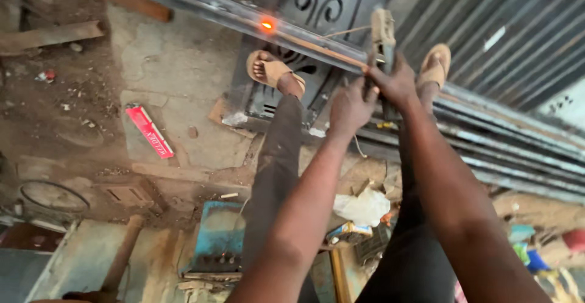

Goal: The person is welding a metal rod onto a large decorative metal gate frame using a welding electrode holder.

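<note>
- Near you, a blue box [219, 233] and a white bag [362, 206] lie on the floor.
- Your left hand [350, 105] and right hand [396, 82] are both closed tight on the welding holder [382, 35].
- Keep it steady on the long steel bar [286, 30].
- The bar lies across the gate frame's [268, 105] far edge.
- The orange hot spot [267, 25] glows farther along; keep your sandals [271, 69] away.

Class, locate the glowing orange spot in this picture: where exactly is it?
The glowing spot sits on the long metal bar near the top centre, left of both hands, just above the sandalled foot.
</note>
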